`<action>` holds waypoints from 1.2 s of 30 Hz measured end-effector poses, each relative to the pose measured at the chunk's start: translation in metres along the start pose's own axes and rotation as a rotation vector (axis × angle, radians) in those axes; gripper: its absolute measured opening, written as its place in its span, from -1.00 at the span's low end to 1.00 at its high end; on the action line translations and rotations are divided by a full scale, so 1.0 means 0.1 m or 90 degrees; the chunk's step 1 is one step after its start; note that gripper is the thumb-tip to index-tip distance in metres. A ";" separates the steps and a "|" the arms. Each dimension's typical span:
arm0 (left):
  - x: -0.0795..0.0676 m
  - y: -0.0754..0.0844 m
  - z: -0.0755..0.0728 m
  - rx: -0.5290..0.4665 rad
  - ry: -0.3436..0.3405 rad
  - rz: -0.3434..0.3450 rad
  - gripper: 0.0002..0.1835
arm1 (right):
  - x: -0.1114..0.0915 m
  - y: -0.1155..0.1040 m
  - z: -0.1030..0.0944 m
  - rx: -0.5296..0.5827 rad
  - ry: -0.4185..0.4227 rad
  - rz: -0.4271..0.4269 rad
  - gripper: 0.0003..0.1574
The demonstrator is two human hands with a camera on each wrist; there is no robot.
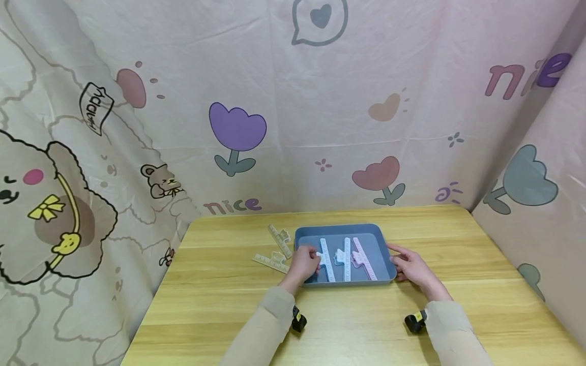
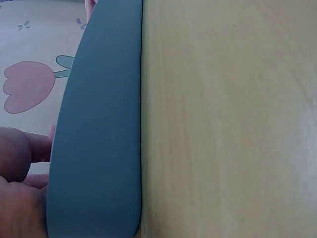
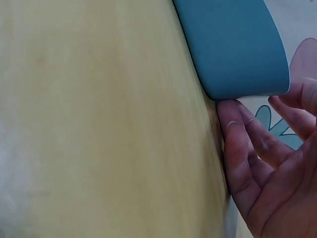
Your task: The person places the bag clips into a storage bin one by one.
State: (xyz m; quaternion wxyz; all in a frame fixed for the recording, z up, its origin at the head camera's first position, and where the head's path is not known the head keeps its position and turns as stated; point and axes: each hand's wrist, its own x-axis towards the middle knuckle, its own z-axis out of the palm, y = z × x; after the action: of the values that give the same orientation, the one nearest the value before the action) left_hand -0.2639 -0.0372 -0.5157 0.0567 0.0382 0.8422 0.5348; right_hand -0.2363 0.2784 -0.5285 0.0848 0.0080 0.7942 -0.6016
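A blue-grey tray (image 1: 336, 240) holds three ruler-shaped clips in a row: a light blue ruler clip (image 1: 327, 267), a whitish-blue ruler clip (image 1: 347, 262) and a pink ruler clip (image 1: 364, 263). My left hand (image 1: 303, 264) reaches over the tray's left side and pinches the handle of the light blue one. In the left wrist view the tray's front wall (image 2: 99, 119) hides its fingertips. On the right, my right hand (image 1: 413, 266) touches the tray's outer wall with extended fingers (image 3: 237, 148).
Left of the tray, two clear beige ruler clips lie on the wooden table (image 1: 220, 305), one upper clip (image 1: 280, 240) and one lower clip (image 1: 271, 262). A printed curtain (image 1: 293, 168) hangs behind the table and along both sides.
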 end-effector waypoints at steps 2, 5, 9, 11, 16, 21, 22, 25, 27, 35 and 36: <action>-0.01 0.01 0.01 -0.016 -0.005 -0.014 -0.70 | 0.02 -0.01 -0.01 -0.004 0.001 -0.002 -0.36; -0.02 0.01 0.02 -0.034 -0.011 -0.030 -0.67 | 0.06 -0.01 -0.01 -0.018 0.014 -0.010 -0.41; -0.02 0.01 0.03 -0.044 -0.019 -0.048 -0.64 | 0.13 -0.03 -0.01 -0.051 0.039 -0.023 -0.50; -0.03 0.01 0.04 -0.047 -0.022 -0.055 -0.62 | 0.16 -0.04 -0.02 -0.056 0.045 -0.023 -0.52; -0.03 0.02 0.05 -0.049 -0.015 -0.059 -0.62 | 0.21 -0.05 -0.02 -0.042 0.042 -0.011 -0.47; -0.03 0.03 0.06 -0.052 0.003 -0.070 -0.63 | 0.21 -0.04 -0.02 -0.023 0.030 -0.002 -0.40; -0.03 0.03 0.06 -0.054 0.006 -0.072 -0.64 | 0.21 -0.03 -0.02 -0.020 0.028 -0.002 -0.40; -0.03 0.03 0.06 -0.060 0.016 -0.069 -0.68 | 0.21 -0.03 -0.02 -0.009 0.030 -0.002 -0.40; -0.03 0.03 0.07 -0.061 0.023 -0.066 -0.69 | 0.20 -0.02 -0.02 -0.007 0.033 -0.002 -0.40; -0.01 0.03 0.08 -0.059 0.030 -0.050 -0.78 | 0.18 -0.02 -0.01 -0.017 0.041 0.005 -0.40; -0.01 0.03 0.08 -0.057 0.026 -0.049 -0.77 | 0.18 -0.02 -0.01 -0.018 0.041 0.005 -0.40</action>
State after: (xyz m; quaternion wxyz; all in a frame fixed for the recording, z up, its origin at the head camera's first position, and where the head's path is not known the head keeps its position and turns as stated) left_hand -0.2618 -0.0289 -0.5162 0.0617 -0.0077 0.8192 0.5701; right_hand -0.2546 0.2771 -0.5284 0.0618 0.0293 0.8051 -0.5892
